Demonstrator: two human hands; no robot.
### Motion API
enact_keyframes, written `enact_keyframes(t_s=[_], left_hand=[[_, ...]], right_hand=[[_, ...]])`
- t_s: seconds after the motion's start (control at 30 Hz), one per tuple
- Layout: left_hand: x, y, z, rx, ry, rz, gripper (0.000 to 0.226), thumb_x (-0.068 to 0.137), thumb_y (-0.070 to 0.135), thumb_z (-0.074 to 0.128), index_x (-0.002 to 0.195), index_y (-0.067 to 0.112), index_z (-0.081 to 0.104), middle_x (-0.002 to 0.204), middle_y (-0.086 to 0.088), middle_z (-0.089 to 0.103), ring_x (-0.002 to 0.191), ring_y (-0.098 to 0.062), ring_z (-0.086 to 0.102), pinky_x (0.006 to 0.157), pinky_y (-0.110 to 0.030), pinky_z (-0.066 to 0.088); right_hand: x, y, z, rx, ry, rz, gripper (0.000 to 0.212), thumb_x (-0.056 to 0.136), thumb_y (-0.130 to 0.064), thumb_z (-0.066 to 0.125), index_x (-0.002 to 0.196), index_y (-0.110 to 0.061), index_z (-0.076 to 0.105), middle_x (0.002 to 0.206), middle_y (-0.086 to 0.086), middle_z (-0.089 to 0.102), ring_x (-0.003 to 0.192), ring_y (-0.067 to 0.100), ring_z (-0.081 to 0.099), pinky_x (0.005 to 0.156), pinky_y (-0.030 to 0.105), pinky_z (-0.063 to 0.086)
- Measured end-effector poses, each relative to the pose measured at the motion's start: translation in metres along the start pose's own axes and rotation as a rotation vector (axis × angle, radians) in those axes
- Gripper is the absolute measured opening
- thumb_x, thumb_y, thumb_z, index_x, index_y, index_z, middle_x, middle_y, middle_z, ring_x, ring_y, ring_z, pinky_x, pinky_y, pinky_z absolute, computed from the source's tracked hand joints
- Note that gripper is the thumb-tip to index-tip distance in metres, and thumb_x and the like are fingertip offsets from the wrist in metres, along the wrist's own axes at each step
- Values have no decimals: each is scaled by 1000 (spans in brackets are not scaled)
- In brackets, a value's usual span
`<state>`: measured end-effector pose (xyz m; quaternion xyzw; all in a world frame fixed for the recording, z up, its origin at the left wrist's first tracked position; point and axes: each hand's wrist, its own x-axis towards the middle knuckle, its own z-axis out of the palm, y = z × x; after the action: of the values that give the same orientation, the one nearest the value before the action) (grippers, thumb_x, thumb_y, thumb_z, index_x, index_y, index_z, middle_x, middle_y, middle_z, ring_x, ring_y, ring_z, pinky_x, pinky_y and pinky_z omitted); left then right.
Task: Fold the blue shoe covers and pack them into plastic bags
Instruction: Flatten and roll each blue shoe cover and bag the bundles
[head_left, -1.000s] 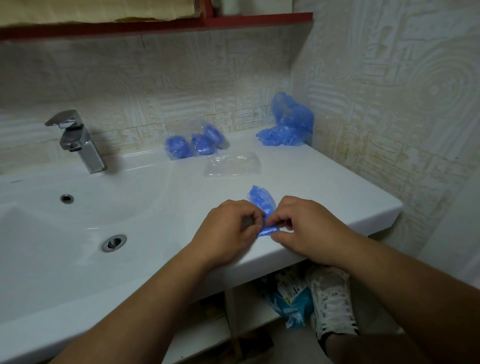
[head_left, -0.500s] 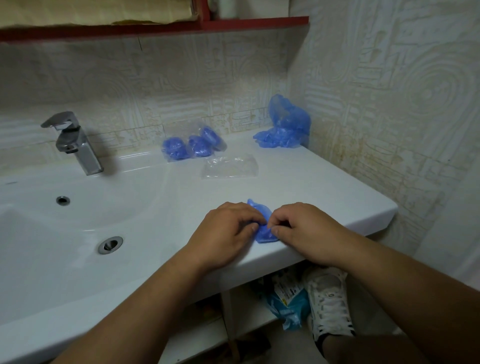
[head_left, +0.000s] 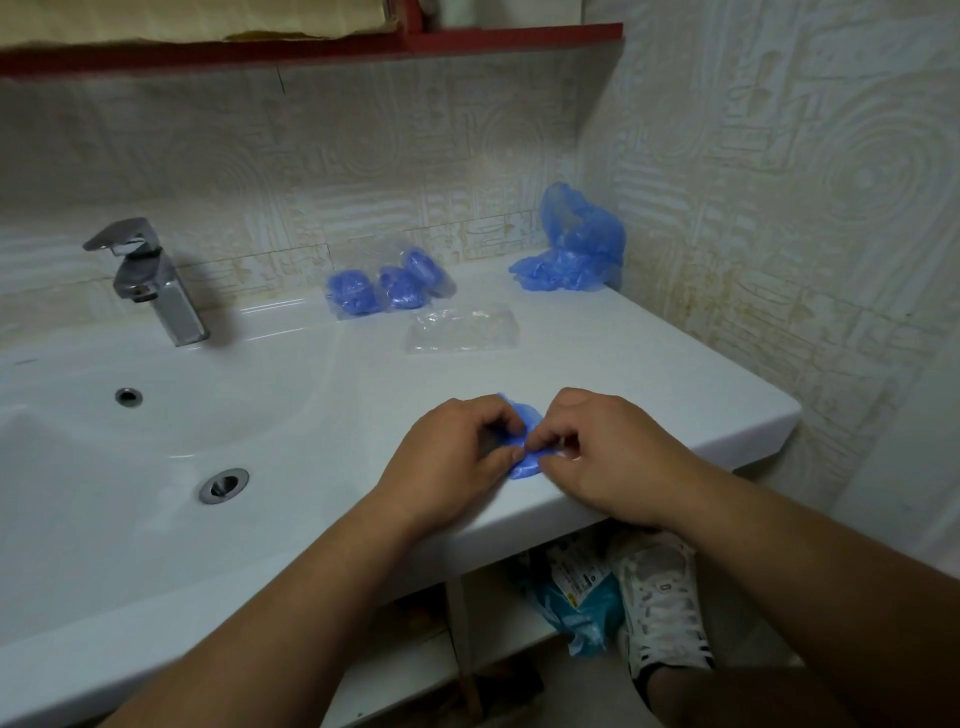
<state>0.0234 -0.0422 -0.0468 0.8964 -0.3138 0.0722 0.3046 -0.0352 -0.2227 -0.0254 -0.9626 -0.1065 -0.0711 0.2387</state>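
Note:
A small folded blue shoe cover (head_left: 524, 441) lies near the front edge of the white sink counter (head_left: 649, 374). My left hand (head_left: 457, 457) pinches its left side and my right hand (head_left: 608, 452) pinches its right side, so most of it is hidden between my fingers. An empty clear plastic bag (head_left: 462, 328) lies flat behind it. Three packed bags with blue covers (head_left: 387, 285) sit by the back wall. A loose pile of blue shoe covers (head_left: 574, 249) rests in the back right corner.
The basin (head_left: 104, 467) with its drain (head_left: 224, 484) fills the left side, with a chrome tap (head_left: 150, 280) behind it. A red shelf (head_left: 322, 47) runs overhead. Below the counter are a white shoe (head_left: 660, 603) and a blue packet (head_left: 582, 603).
The shoe cover has gone from a taller piece standing above my fingers to a smaller, flatter bundle held low on the counter. Both hands stay close together around it.

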Motion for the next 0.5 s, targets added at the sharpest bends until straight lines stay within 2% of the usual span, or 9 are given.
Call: enact_keyframes(t_s=[0.1,0.3,0.4,0.5], left_hand=[[0,2,-1,4,-15,-2,9,87,23,68,94,28,70,95,12,69,89,-5,57,82,-28,46],[-2,-1,-6,-69,-39,46,13,90,18,68,95,25,77,110,16,69,102,-4,57,93,-23,43],[-1,-5,-5,-57,-37,71,13,89,22,67,94,25,79,118,14,65,112,-8,52,99,-25,39],[-3,-4,-5,-212,-68,37,20,78,36,62,80,26,78,106,14,70,106,-4,61,96,-32,46]], right_hand=[[-2,1,-4,-40,-62,-34,26,86,-32,69,112,-32,71,104,-11,56,89,7,54,84,26,47],[4,-2,6,-62,-1,6,18,97,-31,56,110,-28,69,101,-8,54,89,12,54,82,30,46],[3,-3,1,-51,-76,26,17,99,-30,52,102,-26,68,99,-6,56,88,13,54,80,31,45],[0,-3,-6,21,-127,55,18,98,-29,54,83,-30,64,89,-8,60,83,10,56,71,28,44]])
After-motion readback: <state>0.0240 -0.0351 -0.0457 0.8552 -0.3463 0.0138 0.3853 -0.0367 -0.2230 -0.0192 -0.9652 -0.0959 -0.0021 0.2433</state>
